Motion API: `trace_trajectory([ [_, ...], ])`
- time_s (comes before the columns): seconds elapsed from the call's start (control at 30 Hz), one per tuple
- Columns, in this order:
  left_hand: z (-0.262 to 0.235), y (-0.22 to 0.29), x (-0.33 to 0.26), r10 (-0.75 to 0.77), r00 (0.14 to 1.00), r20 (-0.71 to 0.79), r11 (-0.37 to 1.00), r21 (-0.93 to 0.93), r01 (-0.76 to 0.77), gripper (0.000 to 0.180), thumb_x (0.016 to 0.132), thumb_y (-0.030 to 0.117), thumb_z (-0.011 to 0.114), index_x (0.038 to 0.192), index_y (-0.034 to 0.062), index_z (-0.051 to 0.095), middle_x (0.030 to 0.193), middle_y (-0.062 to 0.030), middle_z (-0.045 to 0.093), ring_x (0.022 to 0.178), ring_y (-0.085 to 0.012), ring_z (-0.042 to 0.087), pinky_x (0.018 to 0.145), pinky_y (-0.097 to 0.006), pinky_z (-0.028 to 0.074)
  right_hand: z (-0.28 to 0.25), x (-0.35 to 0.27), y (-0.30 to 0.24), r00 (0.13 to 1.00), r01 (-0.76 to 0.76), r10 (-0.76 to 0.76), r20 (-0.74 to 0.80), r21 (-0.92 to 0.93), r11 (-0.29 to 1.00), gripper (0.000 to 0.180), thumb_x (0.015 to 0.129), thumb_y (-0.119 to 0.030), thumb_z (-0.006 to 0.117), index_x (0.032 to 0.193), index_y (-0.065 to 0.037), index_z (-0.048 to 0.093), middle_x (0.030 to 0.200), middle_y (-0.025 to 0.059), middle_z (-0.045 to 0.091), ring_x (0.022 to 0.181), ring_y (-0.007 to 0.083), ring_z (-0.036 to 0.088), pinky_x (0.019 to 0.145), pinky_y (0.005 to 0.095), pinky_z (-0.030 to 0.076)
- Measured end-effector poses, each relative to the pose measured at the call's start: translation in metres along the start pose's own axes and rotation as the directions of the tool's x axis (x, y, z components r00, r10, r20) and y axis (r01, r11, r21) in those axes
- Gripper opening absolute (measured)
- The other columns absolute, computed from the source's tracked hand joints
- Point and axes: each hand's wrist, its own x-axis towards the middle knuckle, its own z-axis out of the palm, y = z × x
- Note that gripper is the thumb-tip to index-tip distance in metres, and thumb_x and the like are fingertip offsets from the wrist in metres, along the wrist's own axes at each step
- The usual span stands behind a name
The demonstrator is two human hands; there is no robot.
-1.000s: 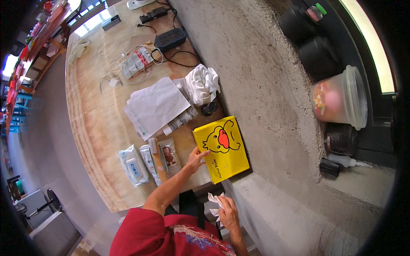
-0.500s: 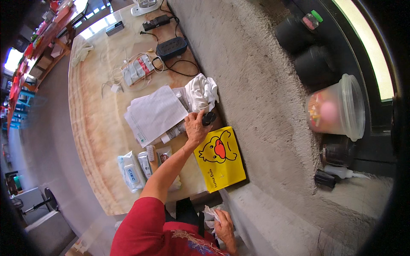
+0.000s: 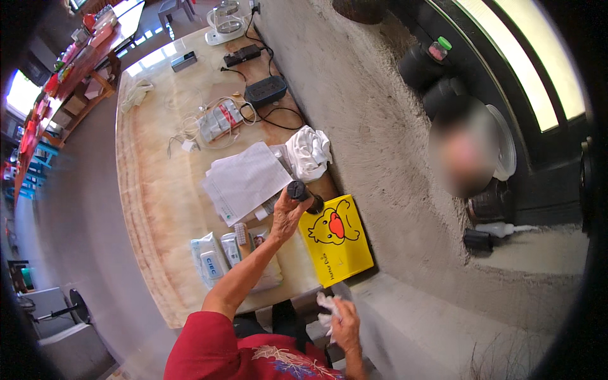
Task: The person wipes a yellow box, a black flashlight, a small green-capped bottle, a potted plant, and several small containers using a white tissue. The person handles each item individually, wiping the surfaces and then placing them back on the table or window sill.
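My left hand (image 3: pixel 289 216) is wrapped round a black-topped cylindrical container (image 3: pixel 296 189), seen mostly from above, over the right side of the table. Against the hand's right side is a dark rounded shape (image 3: pixel 315 204); whether it belongs to the same container I cannot tell. Below and to the right lies a yellow package with a cartoon duck (image 3: pixel 335 244). White paper sheets (image 3: pixel 247 180) and a crumpled white cloth (image 3: pixel 308 152) are just beyond the hand. In front of my body, past the table's near edge, my right hand (image 3: pixel 346 324) grips a crumpled white tissue (image 3: pixel 327 309).
A wipes pack (image 3: pixel 209 259) and a brush (image 3: pixel 241 233) lie left of my forearm. Farther up the marble-patterned table (image 3: pixel 149 190) are tangled cables (image 3: pixel 218 120), a dark blue box (image 3: pixel 266 90) and a coffee maker (image 3: pixel 225 25). A rough grey wall ledge (image 3: pixel 373 126) runs along the right.
My left hand now holds the black-topped container up from beside the white cloth, closer to me. My right hand has shifted slightly up with the tissue. The whole view has shifted a little.
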Motion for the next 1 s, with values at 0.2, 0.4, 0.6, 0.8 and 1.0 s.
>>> trace_trajectory([
  [0.2, -0.023, 0.048, -0.084, -0.247, 0.968, -0.049, 0.967, -0.07, 0.244, 0.026, 0.091, 0.025, 0.055, 0.112, 0.0103, 0.05, 0.089, 0.0032, 0.053, 0.076, -0.0068, 0.048, 0.063, -0.022, 0.042, -0.011, 0.074, -0.09, 0.93, 0.219, -0.202, -0.308, 0.02, 0.976, 0.046, 0.075, -0.003, 0.052, 0.121, 0.003, 0.048, 0.113, 0.0205, 0.047, 0.103, 0.0365, 0.048, 0.09, 0.0406, 0.04],
  [0.4, -0.034, 0.083, -0.154, -0.267, 0.961, 0.077, 0.876, -0.397, 0.275, 0.05, 0.093, 0.04, 0.044, 0.129, 0.0059, 0.035, 0.118, -0.0055, 0.049, 0.114, -0.0182, 0.042, 0.096, -0.033, 0.037, 0.067, 0.079, -0.164, 0.911, 0.383, -0.403, -0.085, -0.188, 0.904, 0.063, 0.078, -0.02, 0.049, 0.134, 0.002, 0.034, 0.135, 0.0232, 0.033, 0.123, 0.0369, 0.032, 0.103, 0.0456, 0.022],
  [0.6, -0.079, 0.143, -0.187, -0.407, 0.911, -0.057, 0.841, -0.412, 0.35, 0.042, 0.083, 0.012, 0.063, 0.12, 0.0031, 0.046, 0.103, -0.0066, 0.059, 0.09, -0.0164, 0.06, 0.077, -0.029, 0.051, 0.081, 0.04, -0.227, 0.886, 0.458, -0.453, -0.095, 0.316, 0.831, 0.066, 0.069, -0.019, 0.054, 0.131, -0.001, 0.04, 0.14, 0.0224, 0.03, 0.128, 0.0331, 0.03, 0.106, 0.0412, 0.02],
  [0.8, -0.13, 0.191, -0.22, -0.357, 0.907, -0.223, 0.858, -0.463, 0.224, 0.029, 0.082, 0.01, 0.065, 0.108, 0.0053, 0.053, 0.093, -0.0073, 0.061, 0.082, -0.0184, 0.062, 0.064, -0.034, 0.055, -0.016, -0.051, -0.377, 0.431, 0.797, -0.901, -0.049, 0.49, 0.355, 0.044, 0.078, -0.017, 0.048, 0.12, -0.001, 0.051, 0.132, 0.0204, 0.039, 0.123, 0.0292, 0.037, 0.102, 0.0373, 0.027],
  [1.0, -0.164, 0.206, -0.256, -0.336, 0.934, -0.126, 0.894, -0.355, 0.274, 0.025, 0.082, 0.012, 0.065, 0.104, 0.0036, 0.056, 0.09, -0.0067, 0.062, 0.078, -0.0173, 0.062, 0.065, -0.032, 0.054, -0.023, -0.103, -0.448, 0.225, -0.139, -0.971, -0.081, 0.984, -0.114, 0.04, 0.085, -0.02, 0.044, 0.119, 0.001, 0.05, 0.127, 0.0191, 0.045, 0.119, 0.0263, 0.041, 0.1, 0.0361, 0.032],
])
